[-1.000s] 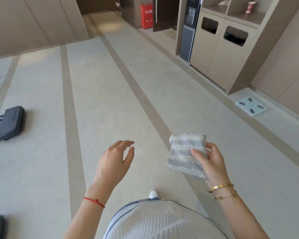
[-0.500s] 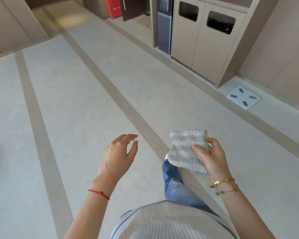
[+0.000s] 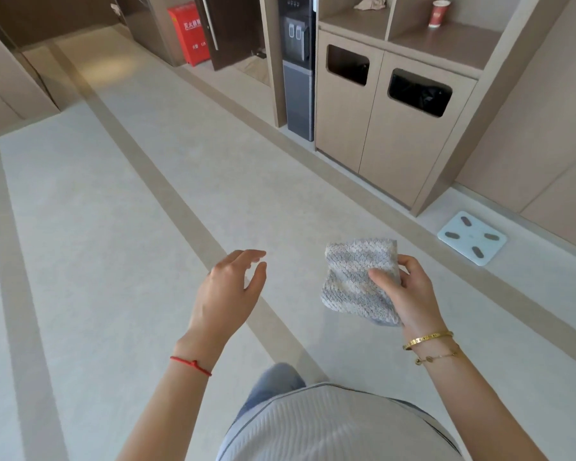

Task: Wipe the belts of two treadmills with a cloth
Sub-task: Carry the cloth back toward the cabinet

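- Head view: the right hand (image 3: pixel 409 294) pinches a folded grey cloth (image 3: pixel 356 277) between thumb and fingers, holding it up in front of the body, well above the floor (image 3: pixel 113 227).
- The left hand (image 3: pixel 228 291) holds nothing; its fingers are loosely spread and relaxed, apart from the cloth and from the other hand.
- No treadmill shows in this view, so the belts are out of sight and no wiping has begun here.
- Ahead on the right stand a cabinet (image 3: pixel 379 134) with two bin openings, a water dispenser (image 3: pixel 298 68) beside it, and a white scale (image 3: pixel 471 237) on the floor by the wall; a red box (image 3: pixel 188 33) sits further back.
- Judging by this, the step in hand is carrying the cloth to a treadmill. To do it well, keep the cloth folded flat with a clean face outward, and keep the empty hand free to steady against the machine's frame when bending to the belt.
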